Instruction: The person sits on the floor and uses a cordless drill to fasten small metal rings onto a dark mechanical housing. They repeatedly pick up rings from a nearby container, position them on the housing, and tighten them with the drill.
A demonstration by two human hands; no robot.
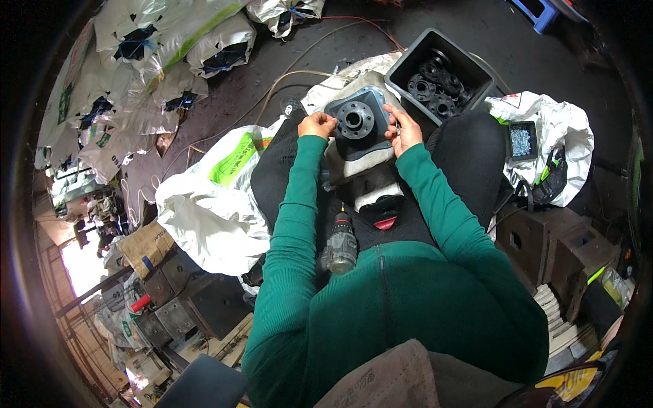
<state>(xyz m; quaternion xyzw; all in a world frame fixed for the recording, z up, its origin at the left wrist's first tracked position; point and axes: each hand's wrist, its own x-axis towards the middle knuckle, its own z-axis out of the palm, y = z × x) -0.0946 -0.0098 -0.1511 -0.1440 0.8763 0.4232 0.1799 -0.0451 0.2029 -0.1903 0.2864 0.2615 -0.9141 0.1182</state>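
Overall, the head view shows a dark floor, pale sacks heaped at upper left and brown metal blocks at lower right. Before the lap, a round black flange sits on a grey square plate; beyond is a black tub of similar parts. The left hand, fingertips bunched, is at the flange's left; the right hand, forefinger raised and other fingers curled, is at its right. Whether either pinches something small, I cannot tell. A drill lies partly against the green sweater. Glare swallows the window; the dark fisheye rim cuts off the room's edges.
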